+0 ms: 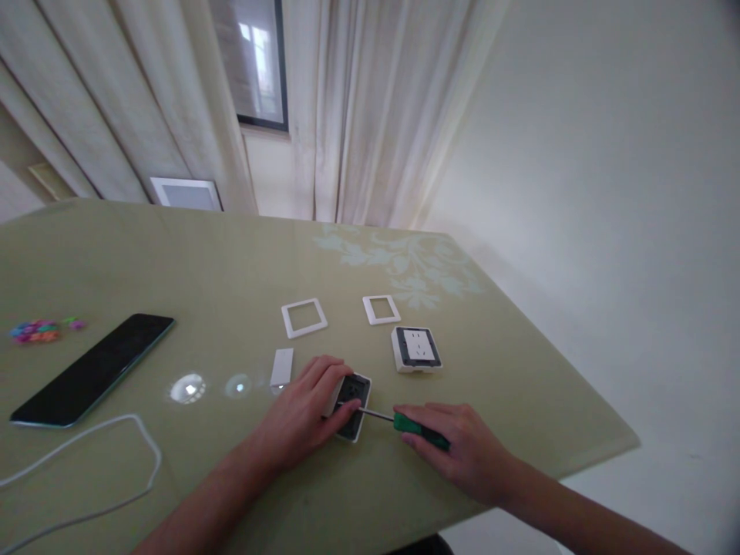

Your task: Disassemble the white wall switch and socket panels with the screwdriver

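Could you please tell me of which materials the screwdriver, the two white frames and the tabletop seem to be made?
Screwdriver: the shaft looks metallic, grey with a slight shine; the green handle is probably plastic, though rubber is possible.
White frames: likely smooth moulded plastic, given their even colour.
Tabletop: glossy, reflecting bright spots; perhaps glass or a clear cover.

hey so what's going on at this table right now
A person's left hand holds a small open box, while their right hand grips a green-handled screwdriver whose shaft reaches across the box to the left thumb. A second box with a socket face, two white frames and a white plate lie farther back on the table.
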A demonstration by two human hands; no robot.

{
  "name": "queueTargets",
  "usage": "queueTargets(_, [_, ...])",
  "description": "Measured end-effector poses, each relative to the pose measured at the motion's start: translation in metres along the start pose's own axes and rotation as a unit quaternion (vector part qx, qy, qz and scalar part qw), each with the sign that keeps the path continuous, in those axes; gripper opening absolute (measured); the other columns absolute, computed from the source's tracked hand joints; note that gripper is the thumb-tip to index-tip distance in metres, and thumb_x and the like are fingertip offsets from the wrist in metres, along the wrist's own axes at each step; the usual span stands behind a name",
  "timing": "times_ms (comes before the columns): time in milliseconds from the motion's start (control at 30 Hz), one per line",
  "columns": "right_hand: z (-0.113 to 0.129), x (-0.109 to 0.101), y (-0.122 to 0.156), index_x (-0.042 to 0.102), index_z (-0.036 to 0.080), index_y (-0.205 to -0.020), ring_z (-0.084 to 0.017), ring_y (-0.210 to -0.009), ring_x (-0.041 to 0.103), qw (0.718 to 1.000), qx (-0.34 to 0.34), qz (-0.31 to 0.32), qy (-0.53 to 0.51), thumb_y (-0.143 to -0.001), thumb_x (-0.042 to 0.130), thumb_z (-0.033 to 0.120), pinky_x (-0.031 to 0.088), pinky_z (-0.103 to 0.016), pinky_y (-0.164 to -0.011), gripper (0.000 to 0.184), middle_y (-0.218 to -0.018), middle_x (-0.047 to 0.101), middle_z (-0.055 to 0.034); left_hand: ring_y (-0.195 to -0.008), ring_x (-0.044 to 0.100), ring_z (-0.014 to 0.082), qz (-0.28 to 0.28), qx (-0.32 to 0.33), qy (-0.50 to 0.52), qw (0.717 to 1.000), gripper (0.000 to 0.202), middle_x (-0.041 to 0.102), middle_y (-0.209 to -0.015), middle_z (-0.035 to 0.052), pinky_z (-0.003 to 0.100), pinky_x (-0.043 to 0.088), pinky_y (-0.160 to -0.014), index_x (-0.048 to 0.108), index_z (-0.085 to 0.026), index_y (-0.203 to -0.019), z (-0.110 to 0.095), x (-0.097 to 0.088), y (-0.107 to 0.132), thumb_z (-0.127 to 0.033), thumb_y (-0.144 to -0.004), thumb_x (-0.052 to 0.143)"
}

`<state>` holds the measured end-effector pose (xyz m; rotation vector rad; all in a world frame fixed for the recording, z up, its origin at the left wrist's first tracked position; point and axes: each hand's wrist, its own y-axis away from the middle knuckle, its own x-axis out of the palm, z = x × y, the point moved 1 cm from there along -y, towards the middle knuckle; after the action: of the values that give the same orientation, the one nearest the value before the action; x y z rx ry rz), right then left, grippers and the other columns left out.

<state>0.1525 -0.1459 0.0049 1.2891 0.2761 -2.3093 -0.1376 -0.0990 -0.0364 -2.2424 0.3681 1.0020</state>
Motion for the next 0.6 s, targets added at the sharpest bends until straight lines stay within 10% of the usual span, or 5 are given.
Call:
queueTargets(167, [-0.018, 0.025, 0.007, 0.08, 0.019, -0.133, -0.027, -0.107, 0.083, 0.996, 0.005, -0.05, -0.073, -0.108, 0.059, 0.052, 0.063, -0.038, -0.098, 0.046, -0.121, 0.085, -0.0127, -0.109, 0.073, 0.029, -0.089, 0.026, -0.075, 0.993, 0.032, 0.074, -0.118, 0.011, 0.041, 0.061, -0.095, 0.056, -0.024, -0.134, 0.011, -0.02, 0.0, -0.043, -0.109, 0.061])
queueTargets(267, [-0.022, 0.035, 0.012, 0.081, 0.02, -0.131, -0.027, -0.1, 0.083, 0.996, 0.001, -0.062, -0.068, -0.108, 0.057, 0.054, 0.064, -0.037, -0.092, 0.048, -0.114, 0.086, -0.0118, -0.11, 0.072, 0.0331, -0.12, -0.07, -0.126, 0.982, 0.038, 0.073, -0.121, 0.0143, 0.048, 0.059, -0.097, 0.06, -0.022, -0.132, 0.038, -0.044, 0.0, -0.052, -0.109, 0.057])
queueTargets(400, [-0.021, 0.036, 0.012, 0.081, 0.021, -0.129, -0.026, -0.095, 0.083, 0.996, -0.004, -0.063, -0.068, -0.108, 0.057, 0.054, 0.064, -0.035, -0.088, 0.046, -0.108, 0.086, -0.0109, -0.111, 0.072, 0.0443, 0.035, -0.183, -0.194, 0.963, 0.054, 0.076, -0.118, 0.0185, 0.063, 0.056, -0.098, 0.07, -0.018, -0.122, 0.08, -0.067, 0.004, -0.067, -0.102, 0.059])
queueTargets(600, [-0.022, 0.032, 0.005, 0.083, 0.02, -0.126, -0.027, -0.103, 0.084, 0.991, 0.006, -0.082, -0.101, -0.106, 0.062, 0.053, 0.065, -0.035, -0.094, 0.044, -0.116, 0.086, -0.0122, -0.125, 0.069, 0.0362, 0.098, -0.198, -0.074, 0.972, 0.063, 0.073, -0.133, 0.0106, 0.051, 0.054, -0.11, 0.071, -0.025, -0.133, 0.099, -0.075, 0.017, -0.058, -0.082, 0.086])
